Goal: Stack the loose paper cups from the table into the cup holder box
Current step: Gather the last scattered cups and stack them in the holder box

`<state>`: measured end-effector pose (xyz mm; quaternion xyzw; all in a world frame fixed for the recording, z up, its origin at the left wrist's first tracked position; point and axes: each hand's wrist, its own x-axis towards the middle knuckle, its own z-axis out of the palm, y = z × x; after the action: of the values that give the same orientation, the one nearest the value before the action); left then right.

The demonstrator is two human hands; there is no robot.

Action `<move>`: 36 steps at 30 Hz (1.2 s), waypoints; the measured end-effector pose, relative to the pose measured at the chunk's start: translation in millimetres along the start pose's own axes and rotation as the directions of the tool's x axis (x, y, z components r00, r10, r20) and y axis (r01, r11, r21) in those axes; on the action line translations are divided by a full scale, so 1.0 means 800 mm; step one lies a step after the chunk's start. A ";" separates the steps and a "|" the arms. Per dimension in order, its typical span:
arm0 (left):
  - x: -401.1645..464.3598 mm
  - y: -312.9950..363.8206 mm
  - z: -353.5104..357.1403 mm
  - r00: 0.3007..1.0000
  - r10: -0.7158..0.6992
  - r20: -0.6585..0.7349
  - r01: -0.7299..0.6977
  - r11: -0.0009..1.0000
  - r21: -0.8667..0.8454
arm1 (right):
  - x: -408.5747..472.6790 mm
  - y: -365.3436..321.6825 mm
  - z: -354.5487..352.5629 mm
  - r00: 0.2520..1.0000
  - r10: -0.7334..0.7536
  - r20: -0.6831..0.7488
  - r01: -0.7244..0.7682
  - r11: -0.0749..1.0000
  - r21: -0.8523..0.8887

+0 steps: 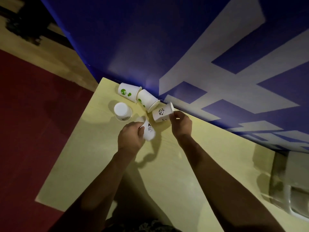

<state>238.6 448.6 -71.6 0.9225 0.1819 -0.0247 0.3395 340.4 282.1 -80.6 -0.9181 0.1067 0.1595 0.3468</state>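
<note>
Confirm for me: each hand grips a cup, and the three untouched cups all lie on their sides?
Not quite. The head view shows the left hand and right hand each gripping a cup, but only two green-print cups lie sideways; the third cup stands upside down.

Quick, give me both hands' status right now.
Left hand: grips a paper cup with a black print.
Right hand: holds the panda-print paper cup by its rim.
</note>
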 end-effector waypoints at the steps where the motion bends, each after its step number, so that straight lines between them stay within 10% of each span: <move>1: -0.005 0.007 -0.001 1.000 0.017 0.002 -0.017 1.000 -0.016 | -0.014 0.007 -0.007 1.000 -0.018 -0.019 0.017 1.000 -0.015; 8: -0.056 0.074 -0.011 0.989 0.148 0.022 -0.148 0.989 0.008 | -0.124 0.074 -0.076 0.957 -0.196 -0.215 0.183 0.980 -0.077; 36: -0.324 0.434 0.198 0.891 0.450 0.058 -0.449 0.893 -0.020 | -0.287 0.436 -0.449 0.818 -0.156 -0.554 0.155 0.987 -0.050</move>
<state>131.5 21.2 65.0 0.9374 -0.0467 0.0270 0.3442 99.4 -195.9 48.1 -0.9307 0.1275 -0.1429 0.3115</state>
